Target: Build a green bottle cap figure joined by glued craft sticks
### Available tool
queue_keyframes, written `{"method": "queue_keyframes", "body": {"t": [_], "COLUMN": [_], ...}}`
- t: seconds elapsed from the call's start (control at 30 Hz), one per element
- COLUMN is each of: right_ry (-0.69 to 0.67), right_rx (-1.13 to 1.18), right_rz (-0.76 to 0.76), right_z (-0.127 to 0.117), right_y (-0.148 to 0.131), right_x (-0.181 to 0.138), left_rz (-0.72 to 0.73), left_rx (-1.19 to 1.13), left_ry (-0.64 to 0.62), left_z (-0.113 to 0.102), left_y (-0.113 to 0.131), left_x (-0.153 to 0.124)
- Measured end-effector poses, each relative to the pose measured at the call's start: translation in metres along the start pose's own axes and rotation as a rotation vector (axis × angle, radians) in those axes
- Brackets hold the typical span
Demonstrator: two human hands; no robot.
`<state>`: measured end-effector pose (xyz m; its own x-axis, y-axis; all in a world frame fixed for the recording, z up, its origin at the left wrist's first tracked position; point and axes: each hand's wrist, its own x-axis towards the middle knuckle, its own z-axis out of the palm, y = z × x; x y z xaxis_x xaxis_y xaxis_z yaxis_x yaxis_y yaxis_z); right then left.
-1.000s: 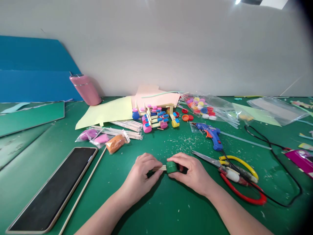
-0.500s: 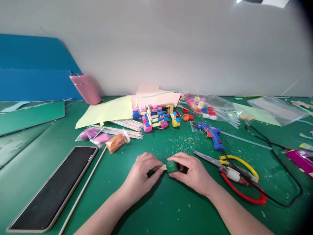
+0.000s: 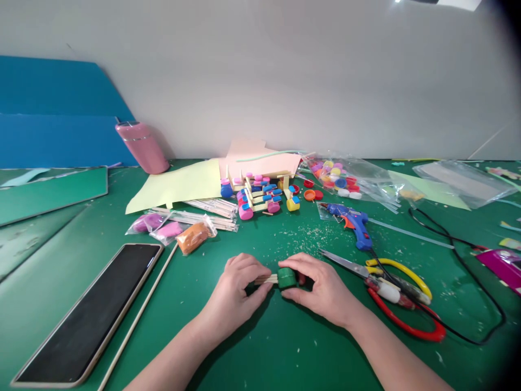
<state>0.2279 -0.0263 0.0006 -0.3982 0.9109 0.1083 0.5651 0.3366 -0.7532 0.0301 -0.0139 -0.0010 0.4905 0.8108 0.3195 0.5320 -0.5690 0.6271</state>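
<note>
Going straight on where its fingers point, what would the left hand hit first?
The left hand, pinching a wooden stick, would likely meet the green cap gripped by the right hand.

The cap point(image 3: 286, 277) in the right hand point(image 3: 321, 290) is smooth green plastic, faintly glossy. The sticks point(image 3: 266, 279) in the left hand point(image 3: 238, 293) are pale bare wood. Under the grip, the mat point(image 3: 285, 347) is matt green. Right of it, the scissors point(image 3: 368, 273) have dull metal blades and glossy plastic loops (yellow and red). Far left, the tablet point(image 3: 87, 312) screen is glossy black.
</note>
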Motion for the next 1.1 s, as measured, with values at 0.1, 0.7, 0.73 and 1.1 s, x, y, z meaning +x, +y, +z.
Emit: {"method": "queue_keyframes", "body": {"t": [0.1, 0.7, 0.73, 1.1], "right_ry": [-0.011, 0.013, 0.020, 0.057], "right_rx": [0.025, 0.035, 0.035, -0.009], "right_rz": [0.012, -0.015, -0.021, -0.067], "right_z": [-0.0011, -0.0016, -0.0015, -0.0002], "right_y": [0.0000, 0.0030, 0.0035, 0.0066], "right_x": [-0.0015, -0.0020, -0.0021, -0.0020], "left_rz": [-0.002, 0.009, 0.013, 0.022], "left_rx": [0.016, 0.022, 0.018, 0.007], "left_ry": [0.007, -0.009, -0.004, 0.006], "left_z": [-0.0003, -0.0012, -0.0009, 0.0010], "left_y": [0.0002, 0.0004, -0.0002, -0.0029], "left_x": [-0.0005, 0.0017, 0.0014, 0.0029]}}
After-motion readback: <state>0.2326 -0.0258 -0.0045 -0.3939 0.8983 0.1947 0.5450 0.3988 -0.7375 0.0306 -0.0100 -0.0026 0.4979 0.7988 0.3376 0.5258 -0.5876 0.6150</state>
